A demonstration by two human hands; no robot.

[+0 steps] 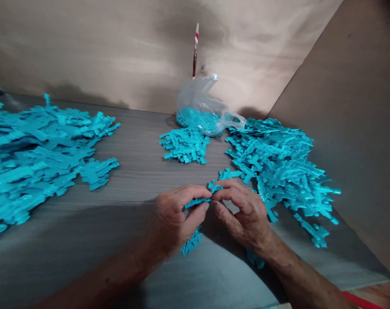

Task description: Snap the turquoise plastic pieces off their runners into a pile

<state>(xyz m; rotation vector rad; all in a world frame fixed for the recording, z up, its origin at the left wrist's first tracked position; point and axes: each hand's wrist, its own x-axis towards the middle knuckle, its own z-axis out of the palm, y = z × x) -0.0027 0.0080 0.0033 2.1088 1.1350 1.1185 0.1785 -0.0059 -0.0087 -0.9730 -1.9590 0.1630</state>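
Note:
Between thumb and fingers, my left hand (178,214) pinches a flat turquoise plastic piece (197,201). My right hand (246,212) meets it from the right, fingertips closed on the far end of the same piece; the fingers partly cover its shape. Small turquoise bits (192,243) lie on the table just below my left hand. Under my right wrist, another turquoise piece (255,259) is partly hidden. A loose turquoise piece (229,174) rests just beyond my right fingers.
Large heaps of turquoise pieces lie left (37,146) and right (278,159) on the grey wood-grain table (133,171). A smaller pile (185,146) sits in front of a clear plastic bag (201,94) holding turquoise bits. A red-and-white stick (195,49) stands against the back board.

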